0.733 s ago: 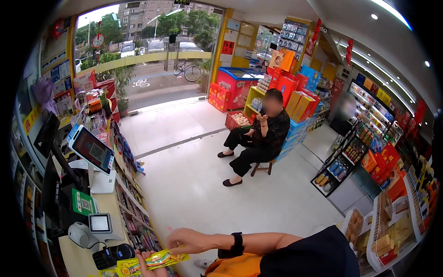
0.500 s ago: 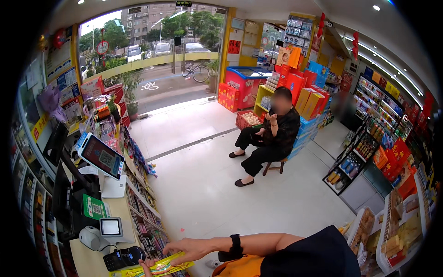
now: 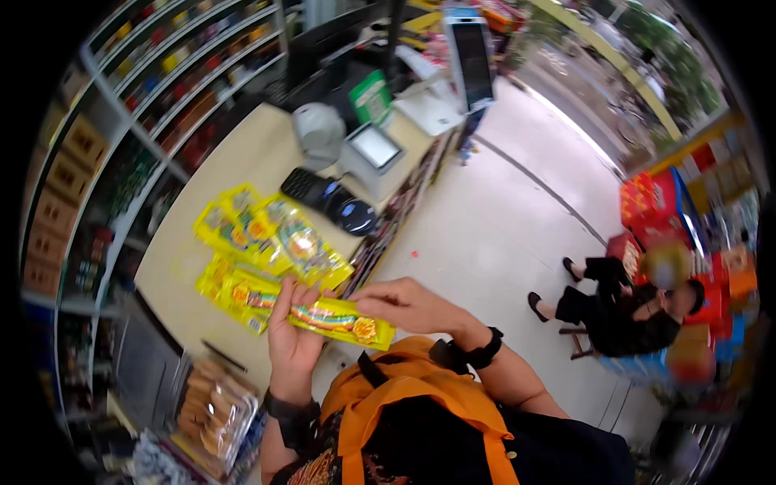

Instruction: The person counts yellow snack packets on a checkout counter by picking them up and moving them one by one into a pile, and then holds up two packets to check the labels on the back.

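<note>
A long yellow candy packet (image 3: pixel 343 320) with a rainbow-striped print is held in front of my body, above the counter's edge. My left hand (image 3: pixel 296 343) is closed round its left part, the fingers wrapped over the wrapper. My right hand (image 3: pixel 416 305) is closed at the packet's right part, its fingertips pressed on the upper edge. Just beyond, more yellow candy packets (image 3: pixel 303 242) lie overlapping on the counter (image 3: pixel 182 242), and another (image 3: pixel 230 289) pokes out left of the held one. The image is slightly blurred.
A black handheld terminal (image 3: pixel 323 198), a small screen device (image 3: pixel 374 149) and a white rounded device (image 3: pixel 318 133) stand farther along the counter. Near left is a clear box of brown pastries (image 3: pixel 212 412). A seated person (image 3: pixel 638 311) is at the right, beside red boxes.
My view has swung left and down onto the counter. The yellow packet is now raised between both hands, and the loose packets on the counter have come into view.
</note>
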`<state>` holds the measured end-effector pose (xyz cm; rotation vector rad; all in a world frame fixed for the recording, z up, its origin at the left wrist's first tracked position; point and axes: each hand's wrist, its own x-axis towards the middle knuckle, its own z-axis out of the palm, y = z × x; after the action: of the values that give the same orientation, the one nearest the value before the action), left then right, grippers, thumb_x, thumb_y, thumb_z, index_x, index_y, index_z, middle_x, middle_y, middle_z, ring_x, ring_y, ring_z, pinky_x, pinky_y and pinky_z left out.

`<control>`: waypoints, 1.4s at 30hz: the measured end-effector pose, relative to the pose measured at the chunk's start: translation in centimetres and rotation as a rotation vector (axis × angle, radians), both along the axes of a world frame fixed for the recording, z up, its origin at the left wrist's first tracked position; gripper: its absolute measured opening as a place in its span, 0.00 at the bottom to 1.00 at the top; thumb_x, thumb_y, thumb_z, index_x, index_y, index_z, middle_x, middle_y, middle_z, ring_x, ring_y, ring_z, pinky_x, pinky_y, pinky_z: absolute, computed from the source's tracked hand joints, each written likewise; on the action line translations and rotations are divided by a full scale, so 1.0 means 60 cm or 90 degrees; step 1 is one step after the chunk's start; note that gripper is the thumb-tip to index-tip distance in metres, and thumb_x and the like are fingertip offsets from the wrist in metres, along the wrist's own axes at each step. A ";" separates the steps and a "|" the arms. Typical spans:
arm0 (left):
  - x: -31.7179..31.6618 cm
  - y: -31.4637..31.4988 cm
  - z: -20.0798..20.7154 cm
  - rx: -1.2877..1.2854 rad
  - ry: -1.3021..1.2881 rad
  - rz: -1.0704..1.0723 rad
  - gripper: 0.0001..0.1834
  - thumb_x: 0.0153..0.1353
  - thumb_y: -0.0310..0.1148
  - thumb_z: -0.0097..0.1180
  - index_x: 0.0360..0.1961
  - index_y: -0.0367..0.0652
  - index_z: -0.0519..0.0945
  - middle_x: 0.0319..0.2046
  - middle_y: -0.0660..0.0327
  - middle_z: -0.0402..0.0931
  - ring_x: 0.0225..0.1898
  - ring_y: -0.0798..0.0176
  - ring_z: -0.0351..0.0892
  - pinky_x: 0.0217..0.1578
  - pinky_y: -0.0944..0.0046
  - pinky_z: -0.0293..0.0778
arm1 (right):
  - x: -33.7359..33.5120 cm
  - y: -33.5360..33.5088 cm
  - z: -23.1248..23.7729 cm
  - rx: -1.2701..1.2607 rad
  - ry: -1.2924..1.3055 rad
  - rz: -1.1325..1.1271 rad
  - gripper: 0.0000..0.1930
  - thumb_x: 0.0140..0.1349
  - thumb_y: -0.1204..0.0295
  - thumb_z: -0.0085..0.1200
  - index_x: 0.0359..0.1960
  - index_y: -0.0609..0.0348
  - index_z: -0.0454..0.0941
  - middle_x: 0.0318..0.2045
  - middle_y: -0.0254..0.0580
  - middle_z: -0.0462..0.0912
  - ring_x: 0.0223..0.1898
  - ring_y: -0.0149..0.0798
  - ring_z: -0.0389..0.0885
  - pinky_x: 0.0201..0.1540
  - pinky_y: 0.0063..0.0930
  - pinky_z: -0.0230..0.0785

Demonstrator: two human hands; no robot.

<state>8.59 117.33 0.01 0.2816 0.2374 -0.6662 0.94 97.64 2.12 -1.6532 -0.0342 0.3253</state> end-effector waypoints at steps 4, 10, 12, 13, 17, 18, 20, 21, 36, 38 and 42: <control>-0.023 0.129 0.022 0.057 0.046 0.185 0.04 0.70 0.31 0.47 0.38 0.43 0.71 0.19 0.70 0.57 0.23 0.72 0.59 0.36 0.67 0.66 | 0.062 0.051 -0.054 0.126 0.080 -0.029 0.14 0.69 0.64 0.51 0.45 0.63 0.79 0.35 0.36 0.82 0.32 0.26 0.77 0.37 0.23 0.72; -0.093 0.266 0.017 0.032 0.039 0.360 0.05 0.69 0.33 0.50 0.35 0.45 0.72 0.17 0.71 0.57 0.20 0.73 0.56 0.28 0.69 0.60 | 0.136 0.178 -0.108 -0.161 -0.147 0.052 0.15 0.59 0.66 0.62 0.43 0.62 0.78 0.34 0.44 0.80 0.30 0.34 0.77 0.36 0.27 0.72; -0.111 0.276 0.028 0.027 0.057 0.406 0.07 0.71 0.33 0.47 0.34 0.45 0.71 0.17 0.71 0.56 0.20 0.74 0.54 0.27 0.70 0.58 | 0.151 0.212 -0.134 -0.307 -0.304 0.035 0.22 0.49 0.65 0.68 0.43 0.62 0.76 0.34 0.47 0.77 0.34 0.45 0.76 0.38 0.36 0.72; -0.113 0.279 0.033 0.027 0.057 0.412 0.07 0.71 0.33 0.47 0.33 0.45 0.71 0.17 0.71 0.56 0.19 0.74 0.54 0.27 0.70 0.58 | 0.158 0.223 -0.146 -0.384 -0.381 0.007 0.24 0.48 0.65 0.69 0.44 0.62 0.75 0.35 0.47 0.77 0.35 0.47 0.76 0.39 0.38 0.71; -0.121 0.296 0.042 0.011 0.043 0.421 0.09 0.72 0.33 0.44 0.33 0.44 0.71 0.17 0.71 0.56 0.20 0.74 0.54 0.27 0.71 0.57 | 0.169 0.251 -0.172 -0.534 -0.362 -0.002 0.30 0.45 0.65 0.71 0.50 0.60 0.71 0.36 0.51 0.77 0.40 0.54 0.77 0.42 0.44 0.70; -0.123 0.302 0.039 0.000 0.036 0.422 0.08 0.72 0.33 0.44 0.34 0.44 0.71 0.17 0.71 0.56 0.20 0.74 0.54 0.27 0.71 0.57 | 0.169 0.255 -0.173 -0.549 -0.324 0.002 0.31 0.46 0.65 0.70 0.51 0.59 0.70 0.37 0.52 0.77 0.40 0.55 0.77 0.42 0.45 0.70; -0.113 0.310 0.036 -0.019 0.028 0.408 0.08 0.72 0.33 0.45 0.36 0.43 0.72 0.17 0.70 0.56 0.20 0.74 0.54 0.27 0.71 0.58 | 0.173 0.260 -0.180 -0.529 -0.298 0.003 0.28 0.48 0.68 0.68 0.51 0.59 0.70 0.38 0.55 0.78 0.41 0.57 0.78 0.41 0.45 0.71; -0.107 0.309 0.040 -0.016 0.027 0.395 0.08 0.72 0.33 0.45 0.36 0.43 0.72 0.17 0.70 0.56 0.20 0.74 0.54 0.27 0.71 0.58 | 0.172 0.262 -0.181 -0.515 -0.283 -0.003 0.28 0.48 0.68 0.68 0.51 0.59 0.70 0.38 0.56 0.78 0.40 0.57 0.78 0.41 0.45 0.71; 0.026 0.171 -0.065 -0.087 -0.069 -0.021 0.17 0.70 0.39 0.48 0.55 0.42 0.70 0.38 0.57 0.68 0.43 0.60 0.65 0.50 0.55 0.60 | 0.062 0.087 -0.038 -0.133 -0.245 -0.221 0.11 0.68 0.71 0.47 0.49 0.57 0.76 0.24 0.43 0.79 0.22 0.37 0.77 0.29 0.29 0.71; 0.027 0.151 -0.056 -0.092 -0.093 -0.055 0.20 0.69 0.41 0.50 0.58 0.42 0.70 0.40 0.56 0.73 0.46 0.59 0.70 0.53 0.54 0.64 | 0.022 0.067 0.010 -0.037 -0.138 -0.119 0.11 0.69 0.70 0.47 0.49 0.57 0.77 0.23 0.39 0.80 0.21 0.30 0.76 0.27 0.25 0.70; 0.014 0.057 0.026 0.208 -0.007 0.069 0.28 0.67 0.47 0.53 0.64 0.48 0.66 0.58 0.58 0.68 0.51 0.62 0.72 0.53 0.57 0.70 | -0.033 0.025 0.041 -0.010 -0.058 -0.074 0.10 0.68 0.71 0.50 0.45 0.61 0.79 0.25 0.34 0.82 0.22 0.24 0.77 0.27 0.21 0.71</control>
<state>9.43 120.73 1.56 0.5816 0.3498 -0.5171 -1.04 99.15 4.59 -1.6772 -0.0035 0.1620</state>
